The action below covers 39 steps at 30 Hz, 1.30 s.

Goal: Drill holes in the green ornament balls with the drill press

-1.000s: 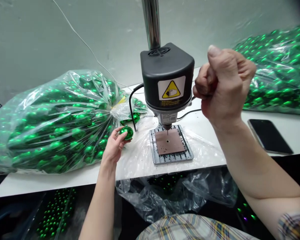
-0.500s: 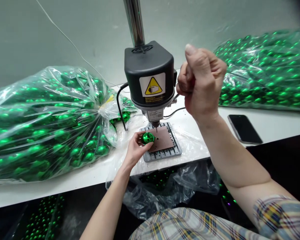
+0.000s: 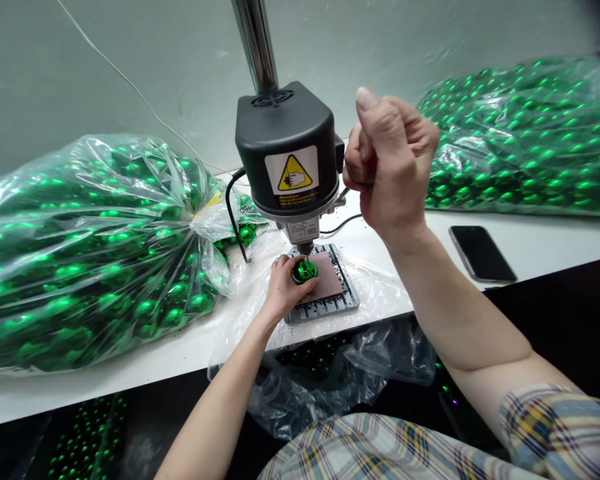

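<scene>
Between the thumb and fingers of my left hand [image 3: 283, 288] is a shiny green ball [image 3: 307, 269]. It is over the pinkish-brown board [image 3: 330, 283], right under the chuck [image 3: 305, 247] of a black drill press [image 3: 286, 150]. Whether the bit touches the ball I cannot tell. Dark shavings dot the slotted grey base [image 3: 349, 300] under the board. Raised at the right side of the drill head, my right hand [image 3: 394, 160] is closed in a fist, thumb on top. Whatever is inside that fist is hidden.
A big clear bag of green balls [image 3: 95, 260] lies left of the drill, tied toward it. Another such bag [image 3: 525, 140] fills the back right. A phone [image 3: 483, 253] rests near the table's front edge. Crumpled clear plastic [image 3: 380, 360] hangs below that edge.
My left hand has brought the green ball a little right across the board, from beside the drill bit to under the chuck. My right fist keeps its place beside the drill head.
</scene>
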### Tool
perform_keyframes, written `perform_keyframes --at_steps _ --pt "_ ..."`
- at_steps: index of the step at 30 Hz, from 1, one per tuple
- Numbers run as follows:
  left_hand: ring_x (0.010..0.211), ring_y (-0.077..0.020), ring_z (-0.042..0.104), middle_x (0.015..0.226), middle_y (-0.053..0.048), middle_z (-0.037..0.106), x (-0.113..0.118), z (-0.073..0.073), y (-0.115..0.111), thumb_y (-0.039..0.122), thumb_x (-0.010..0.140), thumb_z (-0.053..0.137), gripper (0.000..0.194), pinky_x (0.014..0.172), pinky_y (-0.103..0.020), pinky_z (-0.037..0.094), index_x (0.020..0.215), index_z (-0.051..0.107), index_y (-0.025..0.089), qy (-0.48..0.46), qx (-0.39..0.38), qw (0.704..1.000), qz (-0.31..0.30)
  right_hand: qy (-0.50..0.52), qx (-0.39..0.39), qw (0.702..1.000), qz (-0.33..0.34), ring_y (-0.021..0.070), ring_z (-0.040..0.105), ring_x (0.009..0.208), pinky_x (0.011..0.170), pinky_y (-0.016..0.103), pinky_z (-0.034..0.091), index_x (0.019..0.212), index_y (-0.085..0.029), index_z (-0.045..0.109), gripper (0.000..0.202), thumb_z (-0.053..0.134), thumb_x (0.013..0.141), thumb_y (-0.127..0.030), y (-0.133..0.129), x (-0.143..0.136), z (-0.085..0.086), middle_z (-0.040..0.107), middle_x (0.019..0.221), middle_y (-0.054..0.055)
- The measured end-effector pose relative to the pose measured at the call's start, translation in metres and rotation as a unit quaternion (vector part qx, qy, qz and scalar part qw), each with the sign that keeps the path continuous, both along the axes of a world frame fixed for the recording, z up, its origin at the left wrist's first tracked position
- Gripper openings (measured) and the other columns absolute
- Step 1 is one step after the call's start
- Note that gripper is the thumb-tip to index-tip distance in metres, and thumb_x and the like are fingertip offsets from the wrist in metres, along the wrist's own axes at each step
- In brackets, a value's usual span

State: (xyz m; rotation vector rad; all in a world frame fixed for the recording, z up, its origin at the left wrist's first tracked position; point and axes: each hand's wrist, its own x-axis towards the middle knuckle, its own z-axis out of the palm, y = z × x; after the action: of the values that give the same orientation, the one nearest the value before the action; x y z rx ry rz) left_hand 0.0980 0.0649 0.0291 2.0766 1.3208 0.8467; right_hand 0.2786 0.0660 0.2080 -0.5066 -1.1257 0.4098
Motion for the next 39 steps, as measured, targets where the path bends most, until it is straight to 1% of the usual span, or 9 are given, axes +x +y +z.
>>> perform_keyframes --at_steps 3,8,10,13,18,23,26,31,39 --pt "0.11 -0.029 0.058 0.108 -0.006 0.067 0.003 -0.01 -0.002 0.035 0.073 0.083 0.046 0.099 -0.044 0.047 0.116 0.07 0.025 -0.047 0.003 0.999 0.009 0.005 -0.004 1.0 -0.007 0.0073 0.022 0.038 0.036 0.032 0.02 0.057 -0.024 0.03 0.063 0.064 0.084 -0.07 0.0 0.0 0.0 0.032 0.044 -0.006" --pt "0.104 -0.0236 0.064 0.112 -0.006 0.069 0.004 -0.019 -0.012 0.035 0.07 0.086 0.061 0.092 -0.037 0.051 0.123 0.06 0.021 -0.16 -0.019 0.986 0.052 -0.019 -0.025 0.999 -0.016 0.0065 0.025 0.037 0.034 0.028 0.022 0.058 -0.023 0.031 0.061 0.065 0.085 -0.065 0.001 0.002 0.0 0.033 0.043 -0.007" --pt "0.1 -0.0229 0.065 0.107 -0.005 0.069 0.005 -0.017 -0.015 0.035 0.068 0.088 0.056 0.088 -0.036 0.051 0.115 0.061 0.02 -0.155 -0.019 0.986 0.059 -0.009 -0.004 1.0 -0.001 0.0058 0.025 0.035 0.033 0.027 0.02 0.057 -0.023 0.032 0.06 0.067 0.084 -0.063 0.0 0.002 0.0 0.034 0.043 -0.007" --pt "0.099 -0.0237 0.065 0.103 -0.005 0.069 0.009 -0.014 -0.014 0.036 0.07 0.088 0.048 0.088 -0.036 0.051 0.109 0.066 0.021 -0.144 -0.01 0.989 0.029 0.003 0.021 1.0 0.012 0.0055 0.026 0.034 0.032 0.026 0.019 0.056 -0.022 0.033 0.059 0.068 0.083 -0.061 0.0 0.002 0.0 0.033 0.043 -0.007" --pt "0.106 -0.0262 0.061 0.109 -0.007 0.065 0.016 -0.018 -0.007 0.037 0.07 0.089 0.049 0.094 -0.04 0.049 0.113 0.071 0.022 -0.123 0.029 0.992 0.018 -0.033 -0.021 0.999 -0.017 0.0064 0.028 0.036 0.034 0.025 0.024 0.059 -0.022 0.033 0.059 0.062 0.086 -0.066 0.005 0.007 -0.004 0.032 0.045 -0.007" --pt "0.127 -0.0299 0.055 0.126 -0.009 0.067 0.017 -0.031 -0.007 0.033 0.074 0.085 0.052 0.11 -0.046 0.042 0.123 0.068 0.025 -0.158 0.0 0.987 0.008 -0.042 -0.038 0.998 -0.026 0.0068 0.028 0.037 0.035 0.026 0.025 0.06 -0.022 0.035 0.057 0.061 0.087 -0.066 0.006 0.008 -0.006 0.034 0.045 -0.006" --pt "0.135 -0.0315 0.051 0.131 -0.009 0.067 0.015 -0.033 -0.009 0.035 0.074 0.086 0.055 0.116 -0.048 0.036 0.125 0.067 0.026 -0.155 -0.014 0.988 0.004 -0.026 -0.015 0.999 -0.02 0.0073 0.026 0.037 0.035 0.028 0.023 0.058 -0.023 0.035 0.057 0.065 0.087 -0.062 0.001 0.005 -0.006 0.033 0.044 -0.007" --pt "0.137 -0.0336 0.049 0.131 -0.01 0.067 0.015 -0.03 -0.011 0.036 0.073 0.086 0.057 0.118 -0.051 0.033 0.126 0.067 0.025 -0.144 -0.024 0.989 0.013 0.011 0.043 0.999 0.007 0.0062 0.022 0.035 0.033 0.03 0.016 0.055 -0.023 0.036 0.055 0.07 0.085 -0.054 -0.006 -0.001 -0.005 0.031 0.043 -0.008" --pt "0.139 -0.0343 0.048 0.131 -0.01 0.066 0.015 -0.034 -0.011 0.038 0.072 0.087 0.059 0.119 -0.052 0.032 0.126 0.067 0.026 -0.155 -0.03 0.987 0.025 0.012 0.024 1.0 0.001 0.0057 0.024 0.036 0.033 0.028 0.017 0.055 -0.022 0.042 0.052 0.071 0.086 -0.052 -0.005 0.0 -0.003 0.034 0.042 -0.008"
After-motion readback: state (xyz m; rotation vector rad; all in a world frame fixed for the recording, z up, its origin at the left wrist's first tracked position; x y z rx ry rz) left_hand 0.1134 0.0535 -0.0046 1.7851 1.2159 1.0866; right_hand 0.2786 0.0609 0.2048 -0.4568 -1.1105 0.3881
